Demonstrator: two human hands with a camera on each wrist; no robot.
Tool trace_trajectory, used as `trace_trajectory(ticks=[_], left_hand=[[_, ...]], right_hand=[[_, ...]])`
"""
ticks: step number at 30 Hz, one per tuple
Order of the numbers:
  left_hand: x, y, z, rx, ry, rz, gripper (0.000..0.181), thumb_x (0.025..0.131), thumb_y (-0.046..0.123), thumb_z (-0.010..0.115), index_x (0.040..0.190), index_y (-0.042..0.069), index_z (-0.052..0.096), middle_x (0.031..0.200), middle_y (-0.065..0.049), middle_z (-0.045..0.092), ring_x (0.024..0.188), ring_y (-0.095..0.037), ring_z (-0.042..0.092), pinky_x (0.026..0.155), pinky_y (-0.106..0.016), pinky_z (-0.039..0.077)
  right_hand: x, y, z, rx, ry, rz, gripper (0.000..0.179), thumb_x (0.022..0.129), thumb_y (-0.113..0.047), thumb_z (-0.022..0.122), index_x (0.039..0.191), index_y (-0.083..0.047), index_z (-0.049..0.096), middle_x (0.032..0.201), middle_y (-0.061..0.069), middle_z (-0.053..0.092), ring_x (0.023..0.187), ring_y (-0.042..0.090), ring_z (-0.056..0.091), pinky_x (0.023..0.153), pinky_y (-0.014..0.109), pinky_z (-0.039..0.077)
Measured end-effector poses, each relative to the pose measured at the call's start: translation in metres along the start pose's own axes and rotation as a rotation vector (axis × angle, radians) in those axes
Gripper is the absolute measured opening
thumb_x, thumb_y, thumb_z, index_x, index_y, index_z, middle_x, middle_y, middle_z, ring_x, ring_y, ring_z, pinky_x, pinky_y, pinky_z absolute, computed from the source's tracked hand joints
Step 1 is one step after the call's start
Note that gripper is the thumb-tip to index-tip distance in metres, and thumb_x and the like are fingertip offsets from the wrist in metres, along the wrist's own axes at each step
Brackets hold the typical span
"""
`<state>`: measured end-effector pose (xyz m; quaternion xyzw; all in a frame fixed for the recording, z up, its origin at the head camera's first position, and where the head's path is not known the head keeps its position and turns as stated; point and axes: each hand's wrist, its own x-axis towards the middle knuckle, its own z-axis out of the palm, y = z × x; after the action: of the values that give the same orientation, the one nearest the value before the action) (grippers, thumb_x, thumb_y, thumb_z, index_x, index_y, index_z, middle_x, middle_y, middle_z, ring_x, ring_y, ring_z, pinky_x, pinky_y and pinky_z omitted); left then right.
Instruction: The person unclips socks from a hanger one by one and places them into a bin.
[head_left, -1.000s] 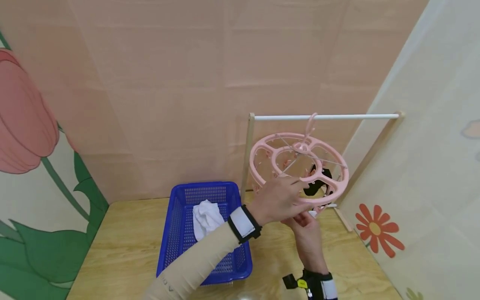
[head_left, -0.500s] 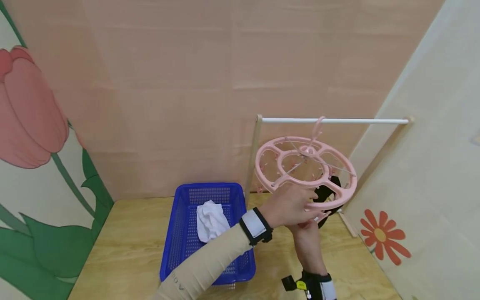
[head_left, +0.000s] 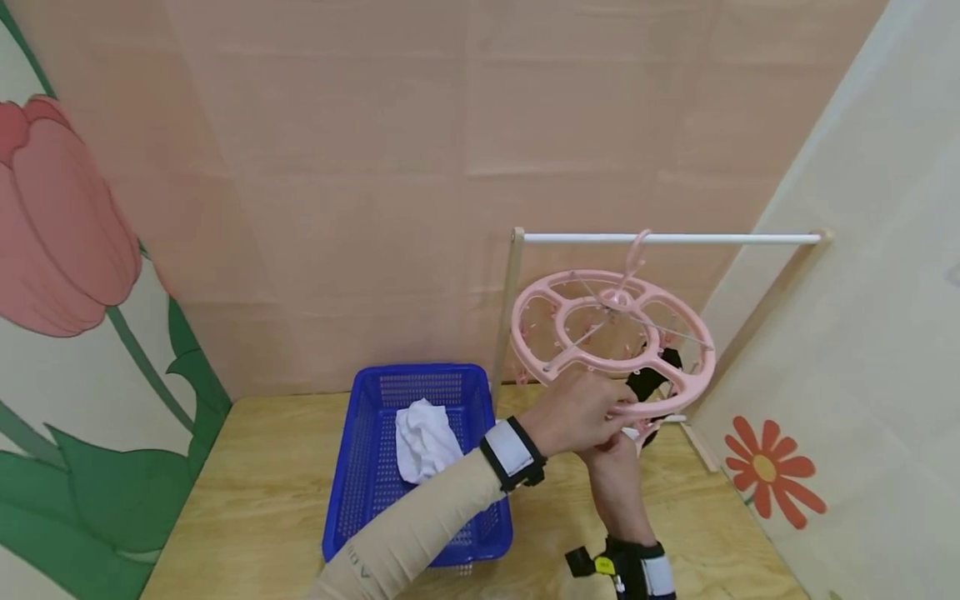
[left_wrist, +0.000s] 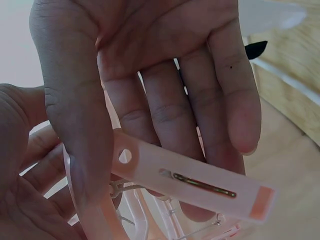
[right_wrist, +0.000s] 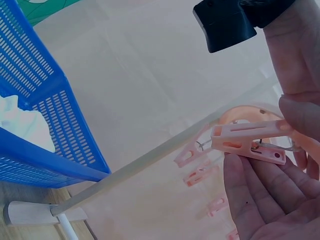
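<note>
A round pink clip hanger point(head_left: 540, 292) hangs by its hook from a white rail. My left hand point(head_left: 573, 412) grips the near edge of its ring, fingers curled over it. Just beneath, my right hand point(head_left: 615, 475) meets a pink clothespin point(right_wrist: 250, 140) of the hanger. In the right wrist view, the right hand point(right_wrist: 270, 200) pinches this clothespin between thumb and fingers. From the left wrist view, the clothespin point(left_wrist: 195, 180) shows no cloth in it. Left fingertips are partly hidden. A black cloth item point(head_left: 652, 379) hangs at the ring's right side.
A blue basket point(head_left: 341, 467) stands left of the hands, with a crumpled white cloth point(head_left: 426, 442) inside. The white rail point(head_left: 720, 239) sits on a wooden frame. More pink clothespins point(right_wrist: 200, 172) dangle below the ring. A patterned wall rises at right.
The left hand has lowered its fingers onto the ring's near edge. The black item swung out lower, then back partly. The head view has shifted slightly, so the scene sits further right.
</note>
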<state>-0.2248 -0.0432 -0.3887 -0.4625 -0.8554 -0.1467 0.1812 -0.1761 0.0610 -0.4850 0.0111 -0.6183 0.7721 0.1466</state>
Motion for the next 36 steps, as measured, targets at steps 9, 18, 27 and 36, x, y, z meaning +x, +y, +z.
trace_trajectory(ticks=[9,18,27,36], left_hand=[[-0.005,-0.001,-0.003,0.009,-0.014,-0.024,0.018,0.102,0.029,0.071,0.117,0.025,0.08,0.099,0.014,0.08,0.083,0.0,0.07,0.08,-0.016,0.049],[-0.01,-0.009,-0.006,0.011,-0.011,-0.061,0.016,0.101,0.021,0.069,0.113,0.024,0.079,0.102,0.013,0.08,0.094,-0.004,0.074,0.087,-0.022,0.053],[-0.019,-0.025,-0.008,0.009,0.026,-0.096,0.013,0.097,0.024,0.075,0.109,0.022,0.08,0.101,0.012,0.081,0.095,-0.007,0.072,0.095,-0.029,0.05],[-0.026,-0.037,-0.01,0.021,0.037,-0.121,0.018,0.093,0.029,0.079,0.108,0.021,0.079,0.103,0.01,0.08,0.101,-0.008,0.071,0.105,-0.031,0.049]], right_hand=[[-0.004,0.0,-0.006,-0.114,-0.01,0.114,0.027,0.097,0.0,0.07,0.109,-0.023,0.073,0.099,-0.016,0.076,0.091,0.003,0.07,0.085,0.023,0.057],[-0.006,-0.001,-0.015,-0.116,-0.033,0.202,0.037,0.097,-0.01,0.075,0.133,-0.007,0.066,0.107,-0.015,0.078,0.104,0.002,0.074,0.091,0.022,0.059],[-0.012,-0.007,-0.027,-0.091,-0.07,0.136,0.043,0.096,-0.01,0.076,0.135,0.005,0.064,0.112,-0.009,0.081,0.11,0.006,0.075,0.095,0.021,0.057],[-0.012,-0.008,-0.042,-0.029,0.01,0.12,0.042,0.097,-0.009,0.074,0.132,0.011,0.062,0.111,-0.003,0.082,0.108,0.008,0.077,0.089,0.025,0.06]])
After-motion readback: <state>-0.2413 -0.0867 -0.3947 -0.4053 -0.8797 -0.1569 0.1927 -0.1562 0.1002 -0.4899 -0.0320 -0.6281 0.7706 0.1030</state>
